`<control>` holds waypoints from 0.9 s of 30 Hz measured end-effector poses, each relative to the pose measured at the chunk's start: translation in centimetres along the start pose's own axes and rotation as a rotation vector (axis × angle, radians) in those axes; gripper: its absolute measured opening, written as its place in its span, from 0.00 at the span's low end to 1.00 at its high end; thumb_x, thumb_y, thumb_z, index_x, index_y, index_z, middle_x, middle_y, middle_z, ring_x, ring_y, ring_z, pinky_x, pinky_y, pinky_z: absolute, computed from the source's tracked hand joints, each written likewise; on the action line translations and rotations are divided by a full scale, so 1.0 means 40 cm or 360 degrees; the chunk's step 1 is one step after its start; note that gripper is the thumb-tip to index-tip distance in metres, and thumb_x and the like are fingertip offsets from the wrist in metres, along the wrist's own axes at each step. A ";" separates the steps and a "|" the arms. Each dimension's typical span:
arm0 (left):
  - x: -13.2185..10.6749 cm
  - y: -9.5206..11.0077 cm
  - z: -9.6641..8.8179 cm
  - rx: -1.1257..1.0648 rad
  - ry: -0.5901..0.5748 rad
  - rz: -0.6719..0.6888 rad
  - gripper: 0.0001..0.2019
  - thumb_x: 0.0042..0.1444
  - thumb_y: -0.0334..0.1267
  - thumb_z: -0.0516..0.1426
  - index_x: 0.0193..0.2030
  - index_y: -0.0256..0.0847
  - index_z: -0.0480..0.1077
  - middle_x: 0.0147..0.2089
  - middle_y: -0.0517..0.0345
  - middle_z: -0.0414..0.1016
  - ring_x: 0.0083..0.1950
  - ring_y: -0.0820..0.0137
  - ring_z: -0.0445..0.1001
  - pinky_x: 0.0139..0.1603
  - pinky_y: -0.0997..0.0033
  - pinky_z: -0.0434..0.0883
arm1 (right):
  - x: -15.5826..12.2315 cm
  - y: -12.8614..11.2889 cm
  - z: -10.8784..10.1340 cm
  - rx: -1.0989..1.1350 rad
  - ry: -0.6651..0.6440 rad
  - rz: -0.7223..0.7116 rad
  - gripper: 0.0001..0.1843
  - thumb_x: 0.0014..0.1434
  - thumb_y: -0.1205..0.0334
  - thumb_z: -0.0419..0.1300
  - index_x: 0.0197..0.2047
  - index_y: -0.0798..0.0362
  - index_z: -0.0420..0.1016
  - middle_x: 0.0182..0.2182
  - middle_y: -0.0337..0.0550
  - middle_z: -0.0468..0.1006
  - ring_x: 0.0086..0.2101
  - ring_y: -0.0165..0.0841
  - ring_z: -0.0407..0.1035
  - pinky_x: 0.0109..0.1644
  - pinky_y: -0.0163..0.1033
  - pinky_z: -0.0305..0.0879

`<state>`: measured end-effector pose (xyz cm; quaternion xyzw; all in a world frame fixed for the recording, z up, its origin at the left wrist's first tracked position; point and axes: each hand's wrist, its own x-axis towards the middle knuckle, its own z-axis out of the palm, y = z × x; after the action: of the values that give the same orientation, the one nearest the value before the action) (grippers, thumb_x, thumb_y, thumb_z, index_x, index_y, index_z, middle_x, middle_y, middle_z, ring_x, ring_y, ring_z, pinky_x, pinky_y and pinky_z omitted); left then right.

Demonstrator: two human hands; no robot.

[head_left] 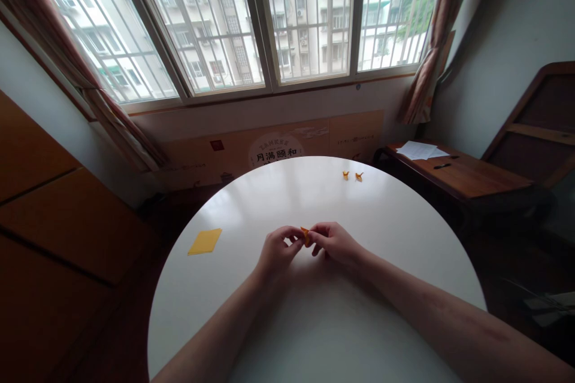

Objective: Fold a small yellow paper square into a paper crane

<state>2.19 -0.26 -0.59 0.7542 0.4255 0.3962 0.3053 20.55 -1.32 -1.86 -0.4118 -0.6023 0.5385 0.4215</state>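
Observation:
A small piece of folded orange paper (305,236) is pinched between my two hands over the middle of the table. My left hand (279,249) grips its left side with thumb and fingertips. From the right, my right hand (333,240) holds the other side between thumb and forefinger. The fingers cover much of the paper, so its full shape is hidden. Toward the far edge stand two small folded paper birds, a left one (345,175) and a right one (359,177). A stack of yellow paper squares (205,242) lies to the left of my hands.
The round white table (287,335) fills the middle of the view. Beyond its right side, a low wooden table (476,176) bears white sheets (417,150) and a dark slim object (442,166). A wooden cabinet (54,221) stands left, and a printed cardboard panel (350,131) leans below the window.

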 end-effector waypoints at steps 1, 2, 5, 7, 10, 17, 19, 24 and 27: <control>0.000 -0.001 0.000 0.0004 0.0000 0.0005 0.05 0.56 0.36 0.61 0.35 0.41 0.79 0.34 0.56 0.84 0.34 0.68 0.79 0.32 0.74 0.71 | 0.000 -0.001 0.000 -0.0004 -0.0001 0.0002 0.23 0.57 0.41 0.62 0.36 0.56 0.79 0.33 0.47 0.81 0.27 0.33 0.76 0.23 0.31 0.63; 0.000 -0.001 0.000 0.0012 0.0002 0.0009 0.05 0.55 0.36 0.61 0.35 0.41 0.79 0.34 0.56 0.83 0.34 0.68 0.79 0.32 0.74 0.71 | 0.000 -0.002 0.001 -0.0008 -0.0004 0.0000 0.24 0.58 0.41 0.62 0.36 0.56 0.79 0.33 0.47 0.81 0.27 0.33 0.76 0.22 0.31 0.62; 0.000 -0.002 -0.001 0.0053 0.0013 0.0012 0.05 0.55 0.34 0.60 0.33 0.40 0.79 0.32 0.56 0.82 0.32 0.69 0.77 0.30 0.74 0.70 | 0.001 0.000 0.002 -0.0021 -0.0007 -0.0026 0.24 0.58 0.40 0.62 0.36 0.57 0.78 0.33 0.47 0.81 0.27 0.33 0.75 0.22 0.31 0.63; -0.001 -0.002 -0.001 0.0087 0.0020 0.0011 0.05 0.54 0.34 0.59 0.33 0.40 0.78 0.32 0.56 0.82 0.32 0.69 0.77 0.28 0.75 0.68 | 0.001 0.003 0.004 -0.0029 -0.0006 -0.0052 0.24 0.58 0.40 0.62 0.35 0.57 0.78 0.33 0.47 0.81 0.27 0.33 0.75 0.23 0.32 0.64; -0.004 -0.001 -0.001 0.0137 0.0032 0.0016 0.05 0.54 0.33 0.58 0.32 0.40 0.76 0.33 0.56 0.80 0.31 0.70 0.75 0.27 0.76 0.66 | 0.000 0.007 0.007 -0.0044 -0.0016 -0.0103 0.22 0.59 0.42 0.62 0.34 0.56 0.78 0.32 0.47 0.81 0.28 0.34 0.75 0.29 0.36 0.70; -0.014 0.008 -0.002 0.0430 0.0132 0.0124 0.02 0.56 0.31 0.56 0.33 0.41 0.70 0.33 0.58 0.74 0.28 0.72 0.69 0.27 0.73 0.66 | -0.009 0.009 0.012 -0.0118 0.0033 -0.0159 0.15 0.61 0.50 0.63 0.33 0.54 0.79 0.29 0.44 0.79 0.31 0.35 0.74 0.36 0.38 0.69; -0.015 0.012 -0.003 0.0543 0.0155 0.0256 0.03 0.59 0.32 0.55 0.34 0.41 0.69 0.33 0.58 0.74 0.31 0.69 0.70 0.30 0.72 0.68 | -0.010 0.008 0.012 -0.0094 0.0021 -0.0155 0.14 0.61 0.51 0.63 0.33 0.54 0.79 0.28 0.43 0.79 0.32 0.35 0.74 0.35 0.37 0.68; -0.020 0.019 -0.009 0.0497 0.0142 0.0521 0.04 0.63 0.33 0.57 0.43 0.42 0.71 0.36 0.55 0.76 0.39 0.66 0.74 0.35 0.70 0.72 | -0.015 -0.002 0.010 0.0139 -0.0148 -0.0095 0.18 0.59 0.46 0.62 0.35 0.55 0.76 0.31 0.46 0.79 0.33 0.37 0.75 0.25 0.34 0.67; -0.023 0.028 -0.013 0.0390 0.0165 0.0544 0.06 0.61 0.33 0.59 0.45 0.43 0.73 0.37 0.55 0.76 0.40 0.66 0.75 0.34 0.71 0.73 | -0.023 -0.013 0.009 0.0263 -0.0209 -0.0070 0.17 0.57 0.47 0.62 0.34 0.55 0.74 0.31 0.45 0.78 0.34 0.38 0.76 0.25 0.33 0.69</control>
<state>1.89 -1.52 0.25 0.8255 0.3514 0.4257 0.1175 20.47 -2.34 -1.44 -0.3262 -0.5909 0.6029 0.4254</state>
